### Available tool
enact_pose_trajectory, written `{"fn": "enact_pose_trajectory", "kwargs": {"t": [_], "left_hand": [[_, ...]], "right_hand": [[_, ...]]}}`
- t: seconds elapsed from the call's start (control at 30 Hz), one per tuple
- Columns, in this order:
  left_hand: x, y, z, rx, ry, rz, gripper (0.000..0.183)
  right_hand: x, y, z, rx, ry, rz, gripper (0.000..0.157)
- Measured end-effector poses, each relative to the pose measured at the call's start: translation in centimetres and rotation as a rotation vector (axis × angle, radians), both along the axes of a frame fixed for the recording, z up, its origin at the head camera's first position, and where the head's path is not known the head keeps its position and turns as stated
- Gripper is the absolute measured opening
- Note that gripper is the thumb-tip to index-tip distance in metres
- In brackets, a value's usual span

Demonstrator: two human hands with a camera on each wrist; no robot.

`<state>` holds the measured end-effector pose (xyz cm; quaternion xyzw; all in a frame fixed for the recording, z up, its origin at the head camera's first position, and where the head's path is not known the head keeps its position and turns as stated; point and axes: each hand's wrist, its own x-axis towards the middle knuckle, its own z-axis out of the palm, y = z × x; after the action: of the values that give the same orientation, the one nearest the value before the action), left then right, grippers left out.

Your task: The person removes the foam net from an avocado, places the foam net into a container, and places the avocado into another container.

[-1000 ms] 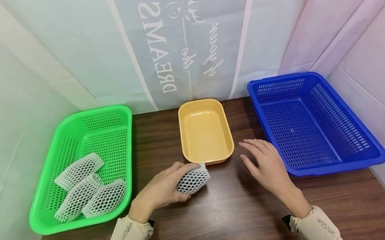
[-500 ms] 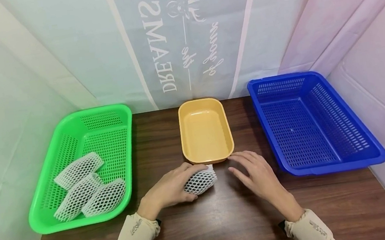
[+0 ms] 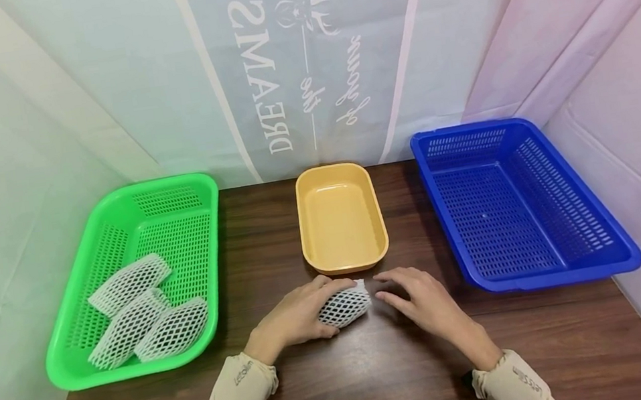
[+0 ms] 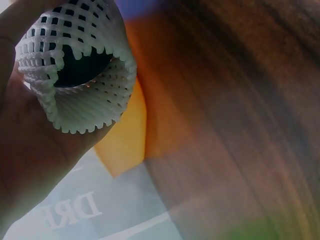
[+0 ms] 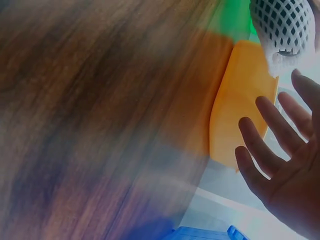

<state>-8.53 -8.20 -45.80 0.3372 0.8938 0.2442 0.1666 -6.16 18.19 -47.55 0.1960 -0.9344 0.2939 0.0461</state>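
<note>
My left hand grips a white foam fruit net over the table, in front of the yellow tray. A dark, smooth, rounded thing shows through the net's open end in the left wrist view; its kind is hidden by the mesh. My right hand hovers just right of the net with fingers spread and holds nothing. Its fingertips are close to the net's end in the right wrist view. Several similar netted pieces lie in the green basket at the left.
A blue basket stands at the right, behind my right hand. The brown wooden table runs up to a printed cloth backdrop, and pale cloth walls stand at both sides.
My left hand has carried the netted piece a little to the right and toward me. The right hand has moved left and closer to it. Baskets and tray stay put.
</note>
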Motion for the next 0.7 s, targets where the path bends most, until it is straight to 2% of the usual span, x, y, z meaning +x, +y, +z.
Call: {"fn": "enact_pose_trajectory", "kwargs": {"t": [0.4, 0.53, 0.7], "left_hand": [[-0.4, 1.1, -1.6, -0.012, 0.025, -0.002, 0.088], [-0.4, 1.3, -1.9, -0.014, 0.037, 0.046, 0.091], [-0.3, 1.3, -2.2, 0.019, 0.058, 0.097, 0.084]], "right_hand": [[-0.1, 0.0, -0.9, 0.027, -0.140, 0.018, 0.031], [-0.1, 0.0, -1.1, 0.036, -0.141, 0.011, 0.033], [-0.3, -0.1, -1.2, 0.029, -0.134, 0.020, 0.033]]}}
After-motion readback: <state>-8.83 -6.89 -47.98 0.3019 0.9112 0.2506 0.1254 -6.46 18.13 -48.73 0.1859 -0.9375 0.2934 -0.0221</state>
